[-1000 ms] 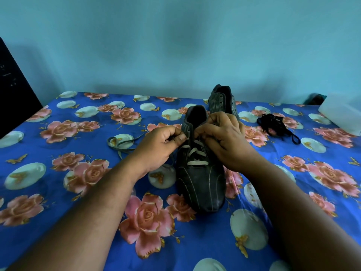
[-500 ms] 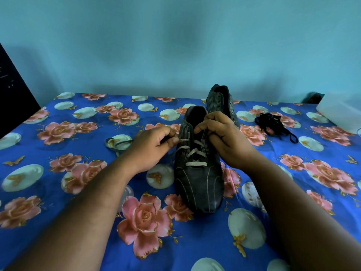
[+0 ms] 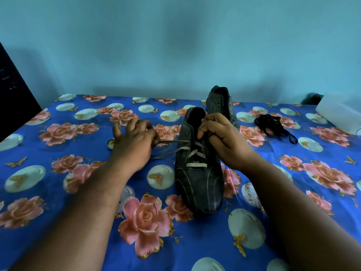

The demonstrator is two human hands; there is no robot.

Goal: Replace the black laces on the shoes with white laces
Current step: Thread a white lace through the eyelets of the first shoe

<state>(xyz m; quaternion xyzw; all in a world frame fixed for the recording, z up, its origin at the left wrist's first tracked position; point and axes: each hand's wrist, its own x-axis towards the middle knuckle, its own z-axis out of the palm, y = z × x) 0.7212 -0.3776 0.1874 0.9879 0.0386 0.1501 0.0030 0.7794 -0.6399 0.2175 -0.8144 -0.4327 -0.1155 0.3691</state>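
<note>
A dark striped shoe [image 3: 199, 184] lies in the middle of the floral cloth, toe toward me, with a white lace [image 3: 193, 153] crossed through its lower eyelets. My left hand [image 3: 134, 141] pinches one end of that lace and holds it stretched out to the left of the shoe. My right hand [image 3: 220, 137] grips the shoe's right upper edge near the tongue. A second dark shoe [image 3: 219, 102] without a lace stands just behind. A heap of black laces [image 3: 273, 125] lies to the right.
The blue floral cloth [image 3: 58, 192] covers the whole surface up to a pale blue wall. A black object [image 3: 11, 98] stands at the far left edge. A white box [image 3: 343, 112] sits at the far right. A loop of lace [image 3: 110, 142] lies left of my left hand.
My left hand has moved left away from the shoe, drawing the white lace out through an eyelet. My right hand stays on the shoe.
</note>
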